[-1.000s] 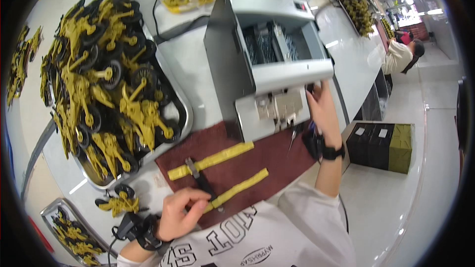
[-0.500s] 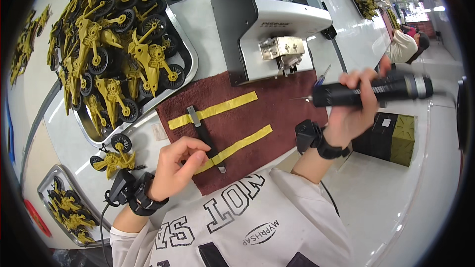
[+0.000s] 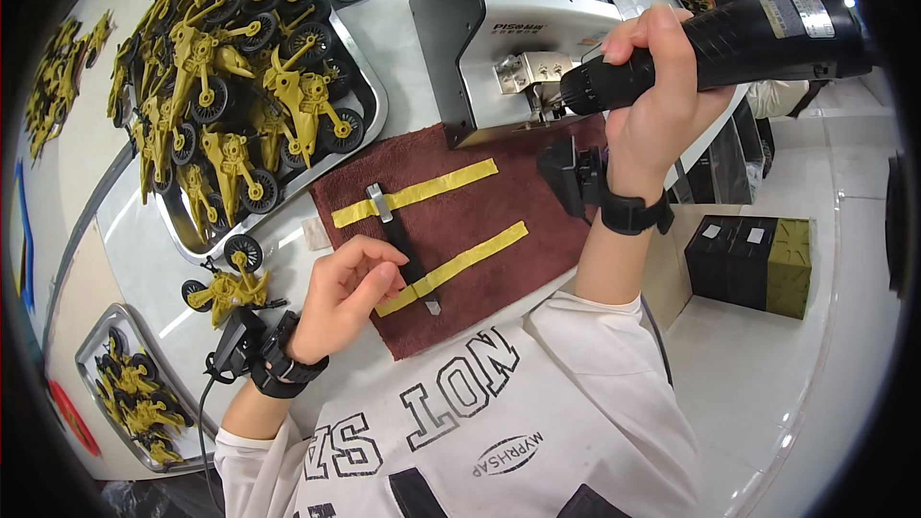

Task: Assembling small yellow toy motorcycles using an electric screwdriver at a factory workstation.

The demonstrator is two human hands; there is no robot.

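My right hand (image 3: 652,101) is wrapped round a black electric screwdriver (image 3: 748,43). Its nose is up against the metal outlet block (image 3: 539,72) of a grey and black desktop machine (image 3: 537,24), and the bit is hidden there. My left hand (image 3: 350,293) hovers low over the left part of a dark red cloth (image 3: 460,230), fingers curled and thumb drawn in close to them. Whether a small piece sits inside that grip is hidden. By its fingertips lies a dark strip with grey metal ends (image 3: 401,240), crossing two bands of yellow tape (image 3: 446,182).
A metal tray (image 3: 372,86) heaped with yellow and black toy motorcycles (image 3: 216,67) stands at the far left. One loose toy motorcycle (image 3: 230,290) lies nearer me, beside a smaller tray (image 3: 91,341) of similar parts. Below the table's right side is a black and olive box (image 3: 748,264).
My right hand has carried the screwdriver up and forward from beside the cloth to the machine's outlet block. My left hand has hardly moved.
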